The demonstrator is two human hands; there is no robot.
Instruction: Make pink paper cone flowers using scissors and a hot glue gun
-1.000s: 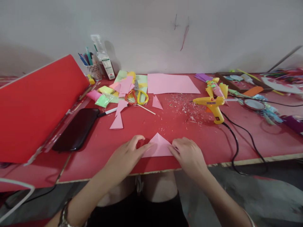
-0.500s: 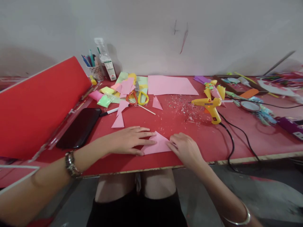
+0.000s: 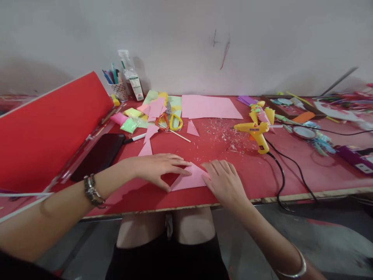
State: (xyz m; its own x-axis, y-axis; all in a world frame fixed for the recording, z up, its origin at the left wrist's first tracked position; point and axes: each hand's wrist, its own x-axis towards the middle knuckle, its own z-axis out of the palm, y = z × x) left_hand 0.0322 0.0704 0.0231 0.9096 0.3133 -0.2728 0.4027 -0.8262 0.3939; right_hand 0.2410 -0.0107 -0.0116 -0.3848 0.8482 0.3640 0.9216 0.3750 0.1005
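A pink paper triangle [image 3: 190, 179] lies flat near the front edge of the red table [image 3: 305, 175]. My left hand [image 3: 157, 168] rests on its left side, fingers stretched out flat across the fold. On its right edge my right hand [image 3: 225, 182] lies palm down, fingers extended and pressing on the paper. Neither hand grips anything.
Behind lie a yellow glue gun [image 3: 254, 132] with a black cable, yellow scissors [image 3: 169, 120], a pink sheet [image 3: 208, 107], pink offcuts, a marker [image 3: 134, 137], and a black phone [image 3: 99, 155]. A tilted red board [image 3: 46, 132] stands left. A pen cup [image 3: 118, 89] and a bottle stand by the wall.
My left arm has swung out to the left, and its fingers went from pinching the paper's left corner to lying flat over it. My right hand's fingers have flattened onto the right edge.
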